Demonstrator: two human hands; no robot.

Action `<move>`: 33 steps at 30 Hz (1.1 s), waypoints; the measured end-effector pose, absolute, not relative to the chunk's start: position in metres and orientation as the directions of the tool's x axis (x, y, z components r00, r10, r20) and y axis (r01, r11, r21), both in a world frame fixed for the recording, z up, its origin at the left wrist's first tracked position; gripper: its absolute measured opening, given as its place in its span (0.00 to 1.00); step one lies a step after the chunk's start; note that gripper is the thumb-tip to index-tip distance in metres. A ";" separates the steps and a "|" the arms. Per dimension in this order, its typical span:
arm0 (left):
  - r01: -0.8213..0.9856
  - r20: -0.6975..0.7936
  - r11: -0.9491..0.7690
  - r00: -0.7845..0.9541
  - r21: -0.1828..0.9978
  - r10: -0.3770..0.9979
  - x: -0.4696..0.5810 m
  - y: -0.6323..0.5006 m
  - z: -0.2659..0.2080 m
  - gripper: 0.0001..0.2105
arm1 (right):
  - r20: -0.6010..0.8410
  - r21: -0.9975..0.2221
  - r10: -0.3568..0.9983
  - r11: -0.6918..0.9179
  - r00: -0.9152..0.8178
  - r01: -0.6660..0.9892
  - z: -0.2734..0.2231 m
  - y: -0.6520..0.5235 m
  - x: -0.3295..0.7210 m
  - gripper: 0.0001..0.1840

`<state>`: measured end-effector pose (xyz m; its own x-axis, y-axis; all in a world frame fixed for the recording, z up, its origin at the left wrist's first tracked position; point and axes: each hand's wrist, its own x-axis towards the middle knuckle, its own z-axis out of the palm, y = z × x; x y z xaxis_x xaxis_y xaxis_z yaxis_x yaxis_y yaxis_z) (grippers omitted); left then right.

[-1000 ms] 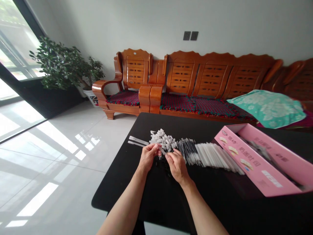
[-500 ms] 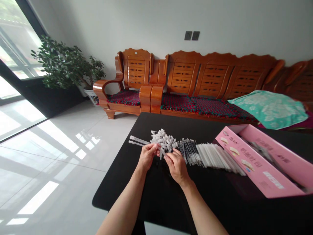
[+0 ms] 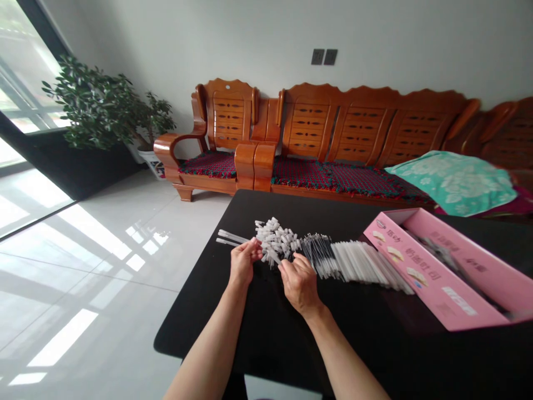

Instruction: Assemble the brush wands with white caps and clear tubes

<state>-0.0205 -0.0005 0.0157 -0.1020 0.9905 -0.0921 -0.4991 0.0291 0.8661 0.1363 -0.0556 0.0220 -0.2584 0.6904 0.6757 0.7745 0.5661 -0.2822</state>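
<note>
My right hand [image 3: 300, 281] pinches a small whitish plastic piece [image 3: 275, 257] between thumb and forefinger; its tip points up and left. Left of it, my left hand [image 3: 242, 263] has its fingers loosely curled and apart, at the edge of a heap of short white plastic pieces [image 3: 277, 236]. Nothing clear shows in that hand. Beyond its knuckles lie a few long, slim white sticks [image 3: 228, 235]. Right of the heap is a bundle of thin dark rods with pale ends [image 3: 318, 250]. Beside that lies a row of translucent white tubes [image 3: 368, 264].
The black table [image 3: 266, 333] carries everything. A pink open box [image 3: 433, 278] stands at the right, with greyish contents partly hidden. Behind are a wooden sofa [image 3: 312, 125], a turquoise cloth [image 3: 462, 183] and a potted plant [image 3: 100, 111].
My left hand has moved left, away from the right hand and the small piece. My right hand still holds that piece. The view has shifted slightly.
</note>
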 end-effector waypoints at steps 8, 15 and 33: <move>-0.392 0.042 -0.074 -0.089 0.917 0.995 -0.019 -0.005 0.013 0.18 | 0.737 -0.316 0.667 0.481 -0.108 0.818 0.017 -0.044 0.152 0.11; -0.140 0.077 -0.107 -0.207 0.984 0.975 -0.020 -0.005 0.009 0.21 | 0.795 -0.368 0.519 0.002 0.313 0.930 -0.004 -0.033 0.231 0.10; 0.505 0.262 -0.137 -0.186 0.852 0.947 -0.019 -0.004 0.005 0.11 | 0.833 -0.317 0.410 -0.199 0.372 0.927 -0.016 -0.031 0.271 0.04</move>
